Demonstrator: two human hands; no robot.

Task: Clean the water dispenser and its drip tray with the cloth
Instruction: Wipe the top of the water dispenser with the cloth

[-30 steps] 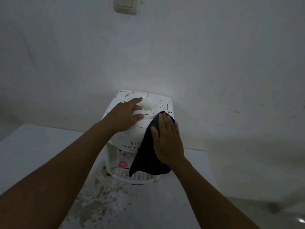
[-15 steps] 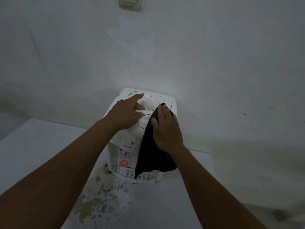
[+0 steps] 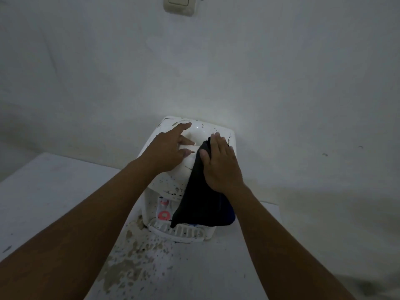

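In dim light, a white water dispenser (image 3: 173,176) stands at the centre of the frame on a white table (image 3: 54,191), close to the wall (image 3: 259,72); its speckled top is partly covered by both hands. The left hand (image 3: 171,148) lies on the left of the top, its grip loose and holding nothing, fingers spread flat toward the round recess. The right hand (image 3: 220,167) presses a dark cloth (image 3: 199,202) against the right of the top with flat, straight fingers; nothing is curled round the fabric. The cloth hangs down over the front, hiding the right half of the dispenser's face and whatever tap sits there; only a red ring mark (image 3: 163,215) and a blurred label show at the left. Below, the slotted drip tray (image 3: 179,232) juts forward, its rear edge lost behind the cloth's hem. Brownish stains (image 3: 127,267) mottle the table in front. A wall switch (image 3: 179,5) at the top edge is cut off by the frame.
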